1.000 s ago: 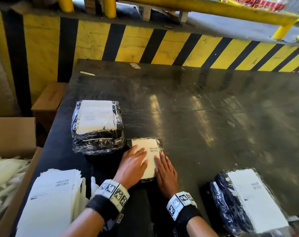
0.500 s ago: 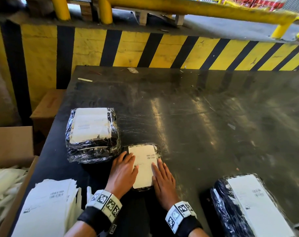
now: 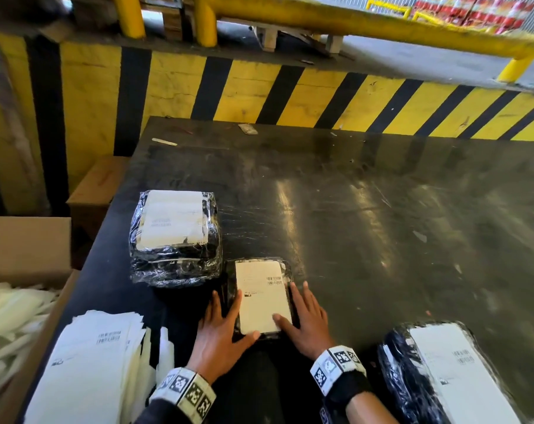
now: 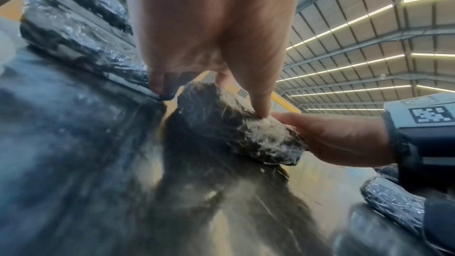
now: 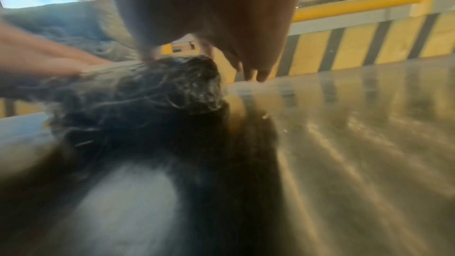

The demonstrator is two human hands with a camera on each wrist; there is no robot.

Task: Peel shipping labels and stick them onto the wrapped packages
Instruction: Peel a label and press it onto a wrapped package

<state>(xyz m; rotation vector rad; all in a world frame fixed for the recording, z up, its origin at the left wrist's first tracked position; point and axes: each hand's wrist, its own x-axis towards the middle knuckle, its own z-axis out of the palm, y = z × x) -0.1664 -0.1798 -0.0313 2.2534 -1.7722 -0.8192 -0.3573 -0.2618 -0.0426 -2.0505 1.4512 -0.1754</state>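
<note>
A small package (image 3: 290, 267) wrapped in black film lies near the table's front edge, with a white shipping label (image 3: 261, 296) flat on top. My left hand (image 3: 229, 319) lies along its left side with straight fingers, the thumb touching the label's near corner. On the other side, my right hand (image 3: 299, 310) has its fingers straight and its thumb on the label. In the left wrist view, my thumb presses down on the package (image 4: 234, 124). The right wrist view is blurred and shows the package (image 5: 172, 89) under my fingers.
A stack of labelled wrapped packages (image 3: 175, 240) stands just left of the small one. Another labelled package (image 3: 449, 374) lies at the near right. A pile of label sheets (image 3: 88, 368) sits at the near left, beside a cardboard box (image 3: 27, 249). The dark table (image 3: 381, 224) ends at a yellow-black wall.
Both hands have slid off the middle of the label, outward and back toward me. The left hand now lies beside the package instead of on the label.
</note>
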